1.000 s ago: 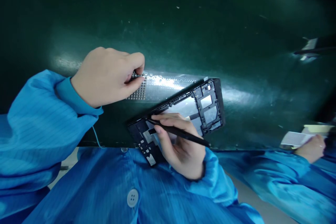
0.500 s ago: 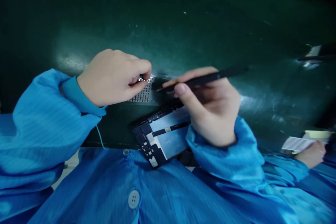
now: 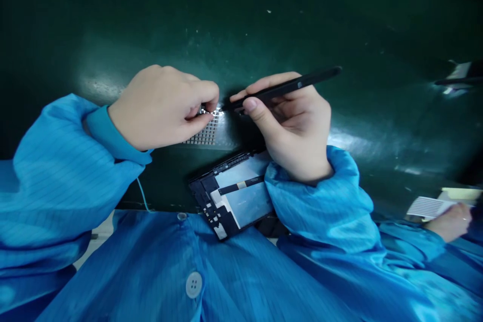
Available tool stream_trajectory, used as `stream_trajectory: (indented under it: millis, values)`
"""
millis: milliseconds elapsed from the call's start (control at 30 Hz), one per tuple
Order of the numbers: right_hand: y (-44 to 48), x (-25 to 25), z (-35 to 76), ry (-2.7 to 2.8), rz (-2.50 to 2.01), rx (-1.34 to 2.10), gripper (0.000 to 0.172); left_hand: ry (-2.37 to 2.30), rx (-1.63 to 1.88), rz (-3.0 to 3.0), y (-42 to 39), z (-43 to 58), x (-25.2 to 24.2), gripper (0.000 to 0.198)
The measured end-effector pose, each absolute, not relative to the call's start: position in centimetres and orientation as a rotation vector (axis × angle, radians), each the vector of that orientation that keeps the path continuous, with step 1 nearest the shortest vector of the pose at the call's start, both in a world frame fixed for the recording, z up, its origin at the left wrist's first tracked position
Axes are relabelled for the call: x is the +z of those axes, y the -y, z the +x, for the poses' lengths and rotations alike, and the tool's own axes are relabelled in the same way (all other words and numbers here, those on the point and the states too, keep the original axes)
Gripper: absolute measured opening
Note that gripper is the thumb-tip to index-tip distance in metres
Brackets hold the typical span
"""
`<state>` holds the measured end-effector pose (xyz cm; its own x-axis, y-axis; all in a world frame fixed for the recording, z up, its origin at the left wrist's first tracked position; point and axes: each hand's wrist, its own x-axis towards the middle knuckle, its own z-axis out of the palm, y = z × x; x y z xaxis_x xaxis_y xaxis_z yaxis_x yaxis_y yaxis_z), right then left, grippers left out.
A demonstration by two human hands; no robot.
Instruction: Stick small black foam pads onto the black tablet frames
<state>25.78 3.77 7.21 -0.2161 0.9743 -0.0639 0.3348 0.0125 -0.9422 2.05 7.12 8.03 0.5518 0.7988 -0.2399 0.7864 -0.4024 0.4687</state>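
Observation:
My left hand [image 3: 162,108] is closed in a pinch at the upper edge of a clear sheet [image 3: 225,136] that carries a grid of small dark pieces [image 3: 206,135]. The palm and fingers cover the sheet's left part. My right hand [image 3: 296,123] grips slim black tweezers [image 3: 302,83] like a pen. Their tip meets the sheet's upper edge, right beside my left fingertips; whether it has hold of a piece cannot be made out. Below the hands lies an opened tablet-like device [image 3: 241,196], tilted, with a blue-grey panel and a black strip across it. My right sleeve hides its right end.
A dark green tabletop [image 3: 211,20] stretches beyond the hands, with a few specks on it. At the far right, another person's hand [image 3: 451,221] touches a white striped card [image 3: 424,207]. A white and black object [image 3: 458,78] lies above that. A blue cord [image 3: 142,193] hangs from my left cuff.
My right hand has moved up and slightly left with the tweezers, bringing their tip to the sheet's upper edge. My left hand has barely moved. The device stays in place.

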Motion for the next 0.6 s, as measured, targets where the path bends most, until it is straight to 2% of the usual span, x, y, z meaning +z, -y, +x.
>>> stream_trajectory:
  millis: [400,567,600]
  values:
    - [-3.5,7.7,26.2,1.621,-1.378,1.230,0.025,-1.270,0.033,2.263,-7.0,1.8,7.9,0.013]
    - [3.4,8.3,26.0,1.376,-1.439,1.081,0.003,-1.264,0.074,2.265,-7.0,1.8,7.9,0.013]
    - [5.0,8.0,25.7,1.345,-1.414,1.040,0.005,-1.264,0.066,2.265,-7.0,1.8,8.0,0.015]
